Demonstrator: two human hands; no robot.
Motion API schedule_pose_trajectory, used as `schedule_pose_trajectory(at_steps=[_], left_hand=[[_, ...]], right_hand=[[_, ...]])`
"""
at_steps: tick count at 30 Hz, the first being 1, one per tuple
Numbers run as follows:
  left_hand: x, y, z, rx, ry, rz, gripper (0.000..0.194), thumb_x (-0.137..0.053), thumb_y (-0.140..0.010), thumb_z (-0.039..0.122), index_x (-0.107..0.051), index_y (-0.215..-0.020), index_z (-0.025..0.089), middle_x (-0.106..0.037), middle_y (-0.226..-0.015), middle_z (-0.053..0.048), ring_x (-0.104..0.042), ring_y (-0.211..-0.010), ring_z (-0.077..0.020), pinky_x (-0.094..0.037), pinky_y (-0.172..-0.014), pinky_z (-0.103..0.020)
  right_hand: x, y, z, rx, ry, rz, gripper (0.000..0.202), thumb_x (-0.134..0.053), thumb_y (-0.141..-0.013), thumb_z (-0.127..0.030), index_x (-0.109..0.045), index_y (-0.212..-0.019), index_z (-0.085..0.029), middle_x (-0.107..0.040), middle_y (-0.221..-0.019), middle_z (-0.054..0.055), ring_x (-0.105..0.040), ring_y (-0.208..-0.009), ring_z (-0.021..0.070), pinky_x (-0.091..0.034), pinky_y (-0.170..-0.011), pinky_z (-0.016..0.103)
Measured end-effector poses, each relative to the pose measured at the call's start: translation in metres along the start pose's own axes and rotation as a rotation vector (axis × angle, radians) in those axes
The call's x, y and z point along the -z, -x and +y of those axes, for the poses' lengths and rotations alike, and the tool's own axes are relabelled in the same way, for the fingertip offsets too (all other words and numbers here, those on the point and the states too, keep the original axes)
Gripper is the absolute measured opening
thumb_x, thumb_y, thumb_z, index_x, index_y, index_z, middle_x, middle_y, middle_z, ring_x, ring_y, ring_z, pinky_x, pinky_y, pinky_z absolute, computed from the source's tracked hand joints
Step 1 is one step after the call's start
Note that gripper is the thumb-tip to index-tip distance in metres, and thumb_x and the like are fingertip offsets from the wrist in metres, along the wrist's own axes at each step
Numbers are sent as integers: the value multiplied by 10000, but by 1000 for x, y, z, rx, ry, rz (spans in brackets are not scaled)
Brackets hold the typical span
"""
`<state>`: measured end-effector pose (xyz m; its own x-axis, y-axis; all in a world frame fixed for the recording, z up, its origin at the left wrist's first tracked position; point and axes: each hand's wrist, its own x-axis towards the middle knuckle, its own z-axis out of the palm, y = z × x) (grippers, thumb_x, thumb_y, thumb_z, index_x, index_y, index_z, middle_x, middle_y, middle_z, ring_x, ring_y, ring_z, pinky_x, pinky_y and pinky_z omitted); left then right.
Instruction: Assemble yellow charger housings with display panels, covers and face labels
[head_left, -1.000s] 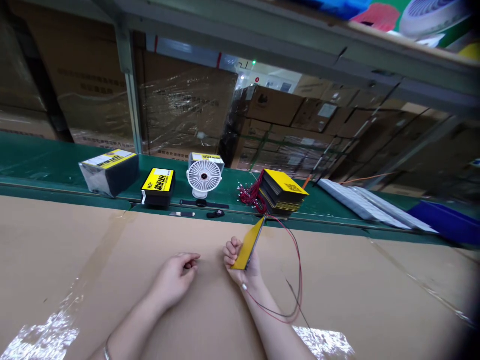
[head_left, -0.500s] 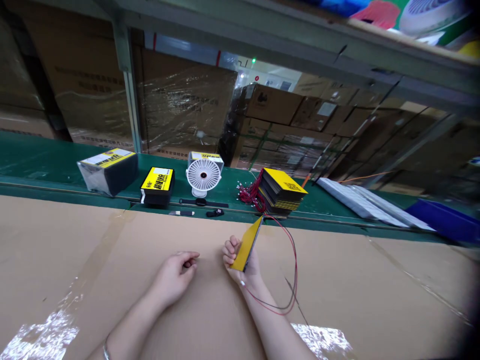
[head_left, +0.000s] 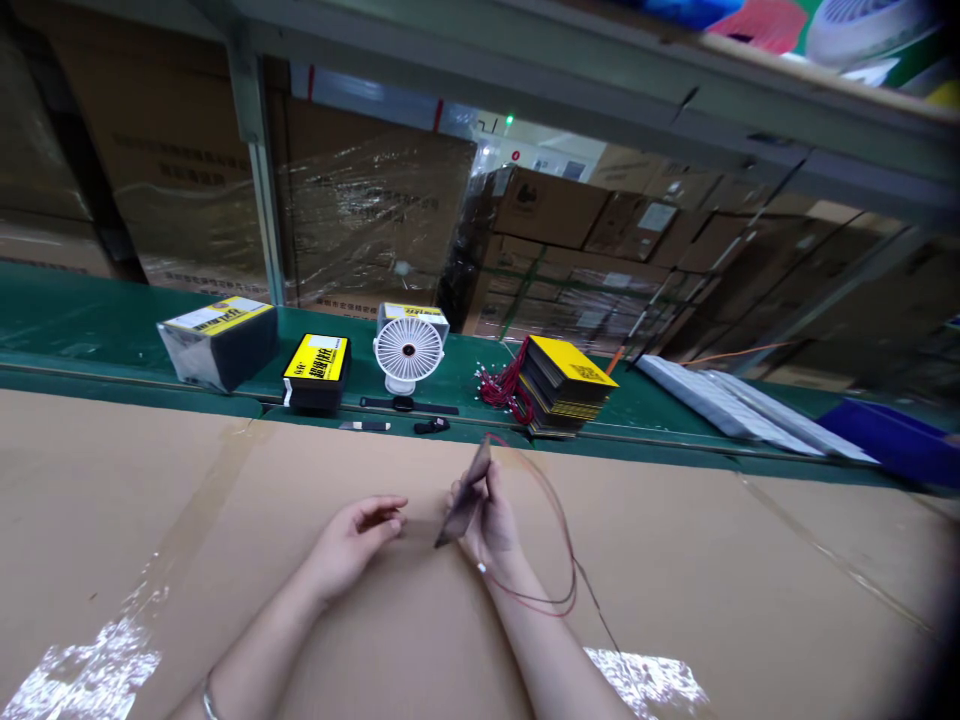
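My right hand (head_left: 495,520) grips a thin flat panel (head_left: 466,495) by its edges and holds it tilted above the cardboard. Its dark face is turned toward my left. A red and black wire lead (head_left: 574,545) loops from the panel's top edge past my right forearm and ends in a small white plug (head_left: 481,567) by the wrist. To the left, my left hand (head_left: 360,540) has its fingers slightly apart and holds nothing; a short gap separates it from the panel. Further back stands a stack of similar yellow-faced panels (head_left: 571,362), with bundled red wires (head_left: 506,390) at its left side.
Cardboard (head_left: 247,500) covers the near tabletop. Along the green strip behind stand a white fan (head_left: 409,352), a black-and-yellow box (head_left: 316,370), a wrapped box (head_left: 217,340), a black strap (head_left: 409,405), flat white packs (head_left: 697,400) and a blue bin (head_left: 892,440). A shelf beam crosses overhead.
My right hand has turned the panel, so its dark face shows instead of the yellow one, and brought it slightly left. My left hand has moved slightly right, its fingers opening a little.
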<state>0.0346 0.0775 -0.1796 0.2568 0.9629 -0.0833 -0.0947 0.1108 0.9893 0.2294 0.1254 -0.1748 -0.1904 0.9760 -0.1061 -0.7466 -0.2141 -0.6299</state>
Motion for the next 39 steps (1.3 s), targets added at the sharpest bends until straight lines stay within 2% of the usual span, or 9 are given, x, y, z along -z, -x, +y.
schedule_pose_trajectory(at_steps=[2,4,7,11,15,20,29,35,39], left_hand=[[1,3,8,3,146,-75,444,-531,-795,351,-540,-1194,158,-613,-1113,-134,-584,-979,-228,-437,-874,-375],[0,8,15,-17,257,-143,416,-505,-803,350,-564,-1173,170,-616,-1129,-129,-585,-998,-235,-435,-887,-383],[-3,14,23,-58,341,-194,287,-549,-777,300,-673,-1001,173,-654,-1060,-104,-581,-1007,-233,-411,-915,-358],[-6,18,27,-106,354,-208,155,-632,-729,229,-720,-844,175,-662,-1029,-81,-572,-987,-219,-395,-907,-318],[-6,19,28,-116,340,-245,187,-675,-703,236,-710,-873,166,-653,-1016,-86,-572,-964,-226,-398,-900,-342],[-3,19,29,-97,344,-259,202,-703,-667,241,-700,-853,161,-647,-997,-82,-566,-942,-216,-421,-835,-309],[3,19,29,-72,362,-295,212,-722,-641,207,-712,-849,164,-646,-1041,-84,-566,-953,-213,-415,-820,-300],[6,19,24,-43,402,-301,241,-722,-654,192,-694,-893,173,-648,-1026,-67,-574,-918,-184,-427,-796,-277],[6,17,19,-8,442,-351,348,-747,-631,194,-653,-965,174,-646,-977,-79,-588,-885,-190,-439,-810,-314]], right_hand=[[-1,-1,4,-16,-11,0,282,-585,-793,-467,-639,-918,-221,-699,-836,7,-649,-776,152,-528,-734,279],[0,-2,7,-50,-10,19,337,-597,-787,-459,-637,-1000,-202,-699,-975,31,-636,-943,179,-489,-876,318],[3,-4,11,-59,7,66,372,-603,-784,-461,-636,-1028,-181,-687,-1039,40,-604,-1037,177,-450,-948,303],[5,-6,14,-60,24,63,382,-610,-782,-451,-629,-1051,-181,-677,-1067,41,-588,-1068,173,-441,-961,303],[4,-6,15,-42,48,43,396,-604,-781,-462,-627,-1070,-192,-661,-1104,46,-574,-1090,193,-432,-974,340],[7,-8,17,-32,75,70,341,-630,-760,-456,-661,-981,-198,-698,-1005,28,-589,-1064,190,-437,-967,321],[9,-9,17,-81,99,110,431,-611,-776,-465,-609,-1090,-170,-661,-1102,57,-568,-1102,173,-395,-1008,310],[7,-9,17,-73,158,149,394,-600,-792,-448,-621,-1070,-169,-689,-1035,50,-584,-1074,167,-435,-970,292],[13,-10,15,-75,240,187,373,-593,-798,-450,-638,-1035,-165,-693,-1022,39,-613,-1014,163,-462,-927,265]])
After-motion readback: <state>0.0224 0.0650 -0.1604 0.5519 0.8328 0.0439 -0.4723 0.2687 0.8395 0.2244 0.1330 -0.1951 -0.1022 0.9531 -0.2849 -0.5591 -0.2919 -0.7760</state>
